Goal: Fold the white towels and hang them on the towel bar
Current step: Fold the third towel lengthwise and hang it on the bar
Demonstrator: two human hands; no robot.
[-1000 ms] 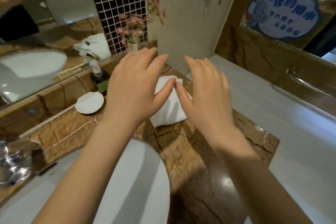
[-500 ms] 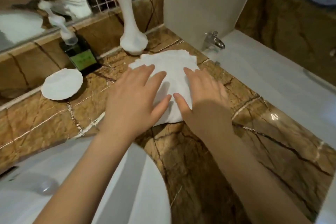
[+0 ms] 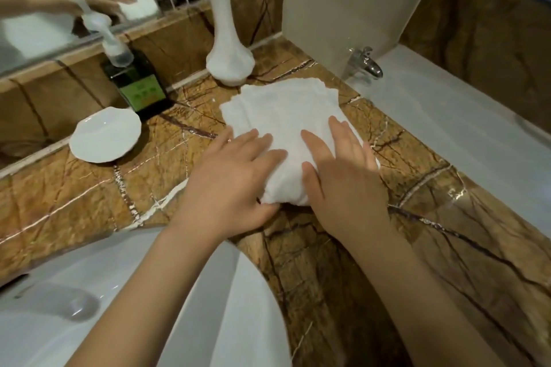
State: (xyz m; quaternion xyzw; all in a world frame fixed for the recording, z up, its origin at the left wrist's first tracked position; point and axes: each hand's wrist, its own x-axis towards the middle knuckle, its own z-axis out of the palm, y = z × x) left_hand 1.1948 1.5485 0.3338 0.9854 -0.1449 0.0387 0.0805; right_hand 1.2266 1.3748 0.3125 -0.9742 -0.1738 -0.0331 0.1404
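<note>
Within the last second your hands have gone from hovering over the towel to lying on it, and your view has dropped towards the worktop. Your left hand [image 3: 229, 185] and right hand [image 3: 343, 185] now sit side by side on the near end of the white towel [image 3: 283, 110], fingers straight and spread, palms pressing down; neither is clenched round the cloth. Your left thumb lies along the near fold, and I cannot tell whether it is hooked under it.

The towel itself has not shifted. It lies on the brown marble worktop [image 3: 417, 217], its far edge just in front of the white vase [image 3: 229, 48], with the tub tap [image 3: 365, 64] off to the right and the basin [image 3: 149, 307] near your left forearm. Since half a second ago your hands have slid back towards you, and the near end now looks bunched into a thick rounded fold between them, while the far end is flat with ragged layered edges.

So you have made contact but not finished a fold. Judging by the uneven far edges, the layers need squaring up before you lift it. No towel bar is in view, so hanging is yet to come
</note>
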